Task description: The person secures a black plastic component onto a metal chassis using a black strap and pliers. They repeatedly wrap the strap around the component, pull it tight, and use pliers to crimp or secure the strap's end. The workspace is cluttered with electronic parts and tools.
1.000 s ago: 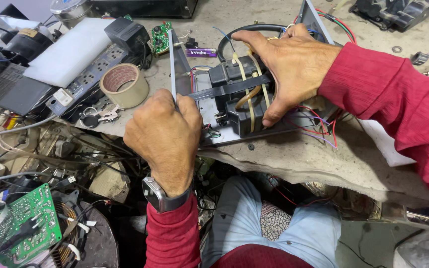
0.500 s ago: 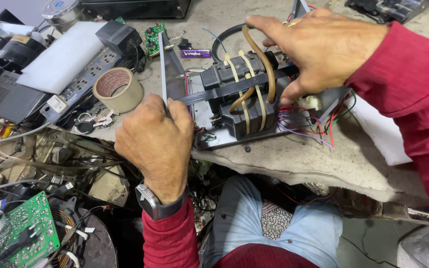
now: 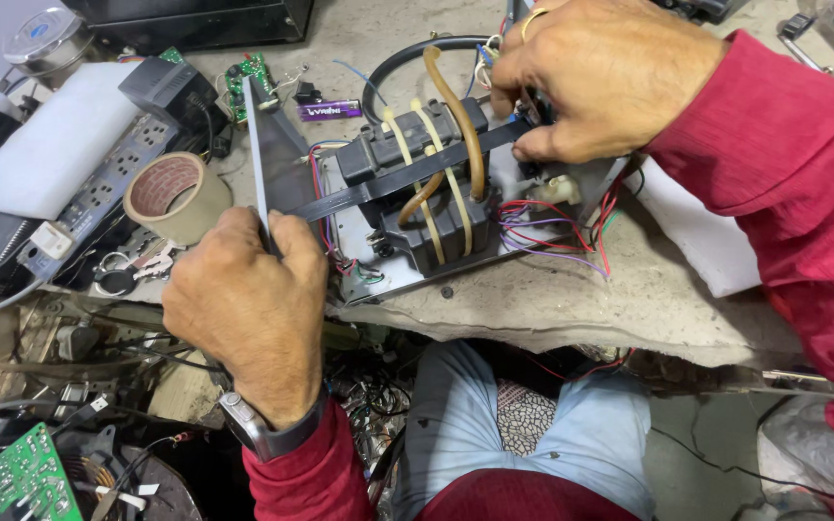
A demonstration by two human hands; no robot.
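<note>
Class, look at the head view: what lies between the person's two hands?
Between the left hand and the right hand sits the black transformer, crossed by a dark strap, on its metal chassis.

Left hand grips the near edge of the grey metal chassis, fingers curled over its upright side plate. Right hand pinches the far end of the black strap crossing the black transformer. A tape roll lies just left of the left fingers.

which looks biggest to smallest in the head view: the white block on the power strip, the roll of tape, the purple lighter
1. white block, clearly the largest
2. roll of tape, just above the left hand
3. purple lighter, smallest; it lies farther from the camera, but the gap looks too large for that to matter
</note>
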